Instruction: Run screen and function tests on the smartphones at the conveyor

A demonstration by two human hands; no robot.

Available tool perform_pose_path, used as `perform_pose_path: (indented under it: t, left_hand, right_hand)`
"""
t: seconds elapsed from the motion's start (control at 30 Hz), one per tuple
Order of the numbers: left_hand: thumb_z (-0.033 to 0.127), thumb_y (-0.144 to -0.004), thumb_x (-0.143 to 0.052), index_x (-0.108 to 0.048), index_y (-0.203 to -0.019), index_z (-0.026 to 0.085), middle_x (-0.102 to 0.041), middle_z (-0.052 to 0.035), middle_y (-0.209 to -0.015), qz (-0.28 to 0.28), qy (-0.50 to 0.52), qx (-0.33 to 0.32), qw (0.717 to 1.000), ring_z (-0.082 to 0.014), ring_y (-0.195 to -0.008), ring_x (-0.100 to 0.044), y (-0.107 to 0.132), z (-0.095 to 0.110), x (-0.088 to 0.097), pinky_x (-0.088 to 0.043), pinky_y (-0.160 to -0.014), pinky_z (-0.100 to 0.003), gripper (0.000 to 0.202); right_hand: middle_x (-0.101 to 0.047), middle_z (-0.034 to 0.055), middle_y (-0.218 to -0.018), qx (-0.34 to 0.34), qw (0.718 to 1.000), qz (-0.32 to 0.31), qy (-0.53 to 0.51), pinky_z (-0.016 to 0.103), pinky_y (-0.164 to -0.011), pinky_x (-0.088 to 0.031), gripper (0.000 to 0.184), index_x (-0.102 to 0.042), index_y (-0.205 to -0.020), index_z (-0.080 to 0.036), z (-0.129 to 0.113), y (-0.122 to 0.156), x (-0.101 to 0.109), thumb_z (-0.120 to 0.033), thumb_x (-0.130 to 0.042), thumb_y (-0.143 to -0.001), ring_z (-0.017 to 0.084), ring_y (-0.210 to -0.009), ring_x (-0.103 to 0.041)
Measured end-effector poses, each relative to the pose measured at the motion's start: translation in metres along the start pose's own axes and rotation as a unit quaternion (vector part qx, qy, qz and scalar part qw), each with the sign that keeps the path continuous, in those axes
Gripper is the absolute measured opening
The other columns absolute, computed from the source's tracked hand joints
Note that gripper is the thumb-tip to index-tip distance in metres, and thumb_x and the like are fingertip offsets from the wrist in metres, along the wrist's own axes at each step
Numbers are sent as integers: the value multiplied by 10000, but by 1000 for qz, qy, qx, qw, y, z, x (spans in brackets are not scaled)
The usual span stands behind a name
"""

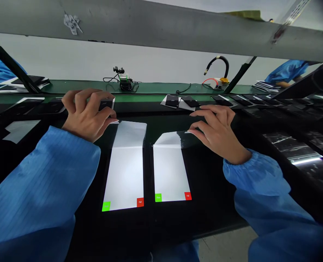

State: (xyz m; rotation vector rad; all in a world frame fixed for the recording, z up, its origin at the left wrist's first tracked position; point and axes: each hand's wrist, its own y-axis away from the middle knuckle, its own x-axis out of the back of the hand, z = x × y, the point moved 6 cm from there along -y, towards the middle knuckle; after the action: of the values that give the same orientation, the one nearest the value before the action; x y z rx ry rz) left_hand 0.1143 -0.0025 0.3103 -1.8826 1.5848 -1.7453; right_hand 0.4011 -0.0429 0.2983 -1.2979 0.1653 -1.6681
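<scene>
Seemingly, the left hand (86, 112) and right hand (218, 127) pinch the left film (131, 134) and right film (165, 139) by outer corners, each grip narrow, perhaps to angle them above the lit screens (125, 178) on the desk (213, 211).

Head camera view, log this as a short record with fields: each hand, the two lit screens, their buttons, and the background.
Left hand: near the far end of the left screen; grip unclear
Right hand: to the right of the right screen's far end; grip unclear
Screens: side by side, both mostly white
Buttons: on each screen, a green button at the near left corner, a red button reading "Fail" at the near right
Background: small device with cables; curved black hose
</scene>
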Motion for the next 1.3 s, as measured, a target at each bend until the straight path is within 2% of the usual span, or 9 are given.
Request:
perform_pose_path:
  t: [0.6, 0.73, 0.9, 1.03, 1.1, 1.17, 1.23, 1.3]
  left_hand:
    - [350, -936, -476, -646, -873, 47, -443, -56, -1345, -33, 1, 16, 999, -393, -1324, -334, 0, -1, -1, -257, -973, -583, 354]
    - [363, -952, -429, -654, -908, 76, -426, -39, -1374, -68, -7, 43, 997, -356, -1356, -310, -1, 0, -1, -240, -1020, -556, 367]
    - [369, -951, -377, -666, -908, 107, -441, -19, -1384, -71, -4, 73, 995, -320, -1360, -292, 7, -6, -2, -241, -1025, -561, 393]
    - [440, -906, -394, -680, -931, 219, -469, 24, -1369, -86, 32, 155, 984, -291, -1349, -270, 36, -29, -13, -209, -1057, -561, 362]
    - [444, -885, -426, -685, -902, 216, -478, 8, -1345, -84, 51, 181, 979, -304, -1333, -275, 59, -37, -20, -188, -1069, -580, 346]
    - [435, -887, -446, -676, -865, 168, -496, -40, -1308, -88, 52, 200, 974, -321, -1305, -301, 85, -41, -27, -198, -1060, -606, 353]
    - [425, -901, -459, -648, -837, 104, -520, -90, -1252, -96, 37, 219, 970, -321, -1270, -333, 113, -43, -34, -241, -1037, -606, 378]
    - [421, -907, -469, -623, -831, 71, -535, -102, -1207, -100, 22, 237, 966, -301, -1229, -373, 143, -45, -41, -280, -1023, -581, 390]
  right_hand:
    - [-612, 66, -1170, 0, 1000, -1, -9, 469, -916, -355, 83, -615, -830, -187, 6, 2, -6, -250, -607, -885, 293, -1202, -460]
    - [-610, 65, -1179, -7, 1000, -11, -13, 469, -918, -351, 81, -621, -836, -190, 8, 3, -7, -253, -604, -885, 293, -1201, -458]
    - [-610, 61, -1177, -43, 999, -7, -31, 467, -920, -343, 116, -618, -821, -203, 17, 13, -8, -289, -593, -895, 290, -1193, -464]
    - [-608, 56, -1160, -114, 992, -18, -54, 465, -896, -338, 154, -612, -811, -211, 30, 39, -18, -334, -585, -899, 294, -1189, -460]
    - [-614, 56, -1134, -151, 986, -25, -68, 468, -894, -333, 174, -610, -793, -210, 35, 58, -26, -342, -577, -902, 294, -1179, -464]
    - [-623, 55, -1098, -192, 976, -26, -96, 473, -897, -330, 212, -613, -771, -210, 40, 79, -34, -360, -557, -910, 289, -1162, -470]
    - [-632, 45, -1075, -255, 955, -25, -150, 486, -920, -318, 246, -626, -756, -221, 45, 103, -43, -404, -552, -903, 282, -1156, -467]
    - [-640, 28, -1057, -340, 913, -23, -225, 504, -970, -287, 259, -646, -742, -242, 51, 128, -54, -468, -591, -856, 278, -1157, -457]
